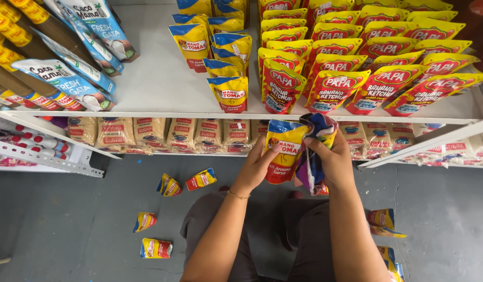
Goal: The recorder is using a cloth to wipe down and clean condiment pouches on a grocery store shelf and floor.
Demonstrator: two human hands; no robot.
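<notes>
Hands (262, 164) (333, 159), upright pouch (284, 156), top shelfward

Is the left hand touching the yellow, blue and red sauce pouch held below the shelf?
Touching. The head view shows the left hand gripping the yellow, blue and red sauce pouch along its left edge.

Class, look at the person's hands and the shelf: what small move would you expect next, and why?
Probably set the yellow-and-blue sauce pouch, held in the left hand, behind the matching pouches on the white shelf; the right hand wipes it with a cloth.
</notes>
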